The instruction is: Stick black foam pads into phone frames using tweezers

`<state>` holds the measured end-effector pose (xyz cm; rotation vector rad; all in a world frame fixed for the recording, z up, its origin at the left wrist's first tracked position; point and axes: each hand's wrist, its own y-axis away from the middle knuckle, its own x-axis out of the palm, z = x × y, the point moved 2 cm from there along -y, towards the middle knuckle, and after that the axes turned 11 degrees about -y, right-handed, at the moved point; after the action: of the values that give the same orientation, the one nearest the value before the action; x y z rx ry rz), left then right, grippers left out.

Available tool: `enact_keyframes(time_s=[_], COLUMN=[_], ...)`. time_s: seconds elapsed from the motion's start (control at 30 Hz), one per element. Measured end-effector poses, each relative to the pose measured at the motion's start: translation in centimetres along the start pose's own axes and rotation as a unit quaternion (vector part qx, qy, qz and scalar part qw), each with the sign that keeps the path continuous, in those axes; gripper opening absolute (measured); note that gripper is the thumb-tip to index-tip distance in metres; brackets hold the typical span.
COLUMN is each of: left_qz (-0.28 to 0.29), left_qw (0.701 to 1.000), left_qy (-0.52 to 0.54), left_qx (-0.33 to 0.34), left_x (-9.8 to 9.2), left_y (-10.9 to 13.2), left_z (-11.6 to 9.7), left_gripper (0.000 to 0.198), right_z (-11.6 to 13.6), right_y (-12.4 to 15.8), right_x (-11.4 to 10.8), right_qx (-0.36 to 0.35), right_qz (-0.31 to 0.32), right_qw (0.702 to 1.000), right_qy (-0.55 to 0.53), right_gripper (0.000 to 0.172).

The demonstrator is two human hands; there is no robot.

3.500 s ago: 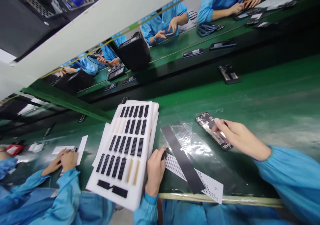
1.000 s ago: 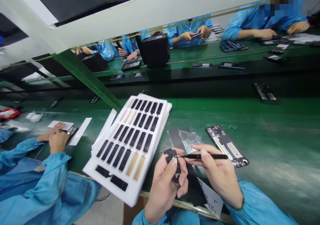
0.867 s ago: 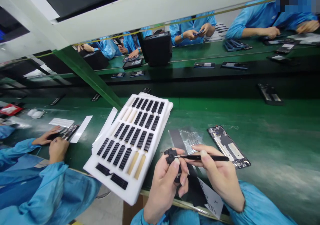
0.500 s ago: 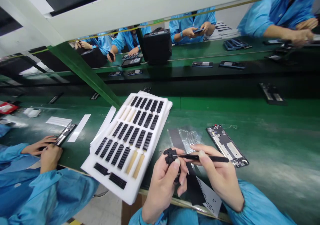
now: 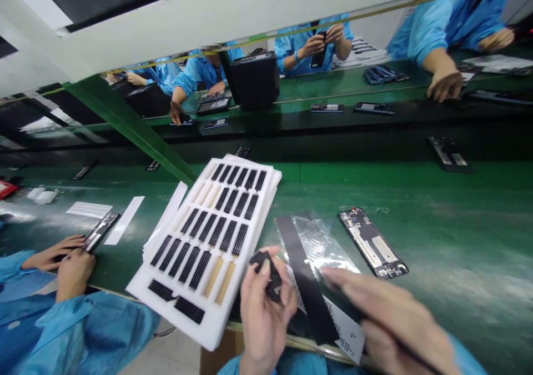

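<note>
Low in the head view, my left hand (image 5: 264, 319) is closed on a small black moulded part (image 5: 273, 281), its fingers curled around it. My right hand (image 5: 391, 311) is smeared by motion and stands apart from the left, to its right. Dark tweezers (image 5: 416, 358) lie in its grip, pointing back toward the lower right. Between and beyond my hands lie a black strip (image 5: 306, 286), a clear plastic sheet (image 5: 327, 247) and a white sheet with black dots (image 5: 350, 333). An opened phone body (image 5: 370, 244) rests on the green bench beyond my right hand.
Left of my hands sits a stack of white foam trays (image 5: 214, 333) holding rows of black strips. A co-worker's hands (image 5: 75, 269) work on a phone at far left. A green post (image 5: 133, 128) slants down behind the trays. Phone bodies lie along the dark line (image 5: 362, 133).
My right hand has drawn the tweezers away from the black part, down and to the right. My left hand has shifted slightly left and turned the part.
</note>
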<state>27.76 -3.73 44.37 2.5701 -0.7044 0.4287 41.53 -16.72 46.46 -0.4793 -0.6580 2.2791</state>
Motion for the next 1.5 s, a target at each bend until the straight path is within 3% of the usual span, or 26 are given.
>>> enact_keyframes(time_s=[0.1,0.17,0.23,0.3,0.37,0.43,0.5,0.63,0.8,0.87,0.9,0.93,0.97,1.03,1.07,1.1,1.13,1.2,1.27,1.37,1.5], left_qz=[-0.071,-0.038,0.047,0.119,0.153,0.181,0.195,0.196,0.196,0.201,0.203,0.199,0.183,0.130,0.110,0.104,0.112,0.155,0.185,0.208,0.227], left_qw=[0.977,0.916,0.801,0.645,0.496,0.399,0.353,0.332,0.338,0.368,0.403,0.457,0.532,0.716,0.802,0.869,0.913,0.944,0.945,0.940,0.937], left_qy=[-0.171,-0.357,-0.551,-0.707,-0.810,-0.857,-0.875,-0.883,-0.880,-0.868,-0.854,-0.830,-0.792,-0.664,-0.578,-0.483,-0.388,-0.223,-0.114,-0.044,-0.027], left_qx=[0.110,0.177,0.229,0.264,0.274,0.270,0.267,0.268,0.271,0.265,0.259,0.252,0.239,0.171,0.106,0.027,-0.056,-0.186,-0.243,-0.267,-0.264], left_x=[-1.0,-1.2,-0.8,-0.2,0.4,0.9,1.2,1.2,1.2,1.1,1.1,1.0,0.9,0.5,0.3,0.3,0.3,0.7,1.1,1.4,1.2], left_y=[-0.5,-1.0,-1.7,-2.2,-2.7,-3.2,-3.5,-3.8,-3.9,-3.9,-4.0,-4.0,-4.0,-3.9,-3.7,-3.5,-3.1,-2.2,-1.4,-0.6,0.0], left_z=[0.3,1.3,2.9,4.7,6.1,7.0,7.6,8.3,8.5,8.5,8.5,8.4,8.2,7.6,7.2,6.9,6.6,5.6,4.4,3.0,2.6], left_gripper=[0.025,0.025,0.037,0.058,0.075,0.080,0.080,0.075,0.071,0.070,0.070,0.068,0.064,0.047,0.036,0.027,0.024,0.021,0.015,0.011,0.009], right_z=[-4.1,-7.8,-10.8,-12.7,-13.4,-13.4,-13.3,-13.4,-13.3,-13.4,-13.5,-13.6,-13.7,-13.6,-13.3,-12.7,-11.8,-9.3,-6.6,-4.1,-4.0], right_y=[-0.6,-0.2,0.8,2.3,3.6,4.3,4.6,4.8,5.0,5.1,5.1,5.1,5.0,4.8,4.7,4.5,4.3,4.0,3.6,3.2,3.1], right_x=[-3.3,-3.9,-3.4,-2.6,-1.8,-1.4,-1.2,-1.3,-1.3,-1.3,-1.3,-1.4,-1.4,-1.6,-1.7,-1.7,-1.8,-1.8,-1.5,-0.9,-0.3], right_qx=[0.165,0.281,0.337,0.363,0.371,0.362,0.350,0.338,0.337,0.337,0.338,0.339,0.340,0.344,0.344,0.340,0.331,0.303,0.272,0.243,0.239], right_qz=[-0.143,-0.124,-0.090,-0.080,-0.075,-0.056,-0.033,-0.020,-0.012,-0.009,-0.007,-0.005,-0.004,-0.014,-0.026,-0.041,-0.059,-0.077,-0.061,-0.020,-0.012], right_qw=[0.975,0.951,0.932,0.920,0.917,0.923,0.931,0.937,0.938,0.939,0.938,0.938,0.937,0.934,0.931,0.929,0.928,0.930,0.943,0.958,0.959], right_qy=[0.031,-0.032,-0.097,-0.125,-0.128,-0.117,-0.103,-0.087,-0.076,-0.074,-0.075,-0.076,-0.080,-0.098,-0.116,-0.138,-0.162,-0.193,-0.184,-0.149,-0.154], right_gripper=[0.019,0.035,0.047,0.052,0.052,0.049,0.046,0.040,0.036,0.035,0.035,0.035,0.034,0.034,0.034,0.033,0.032,0.027,0.021,0.017,0.018])
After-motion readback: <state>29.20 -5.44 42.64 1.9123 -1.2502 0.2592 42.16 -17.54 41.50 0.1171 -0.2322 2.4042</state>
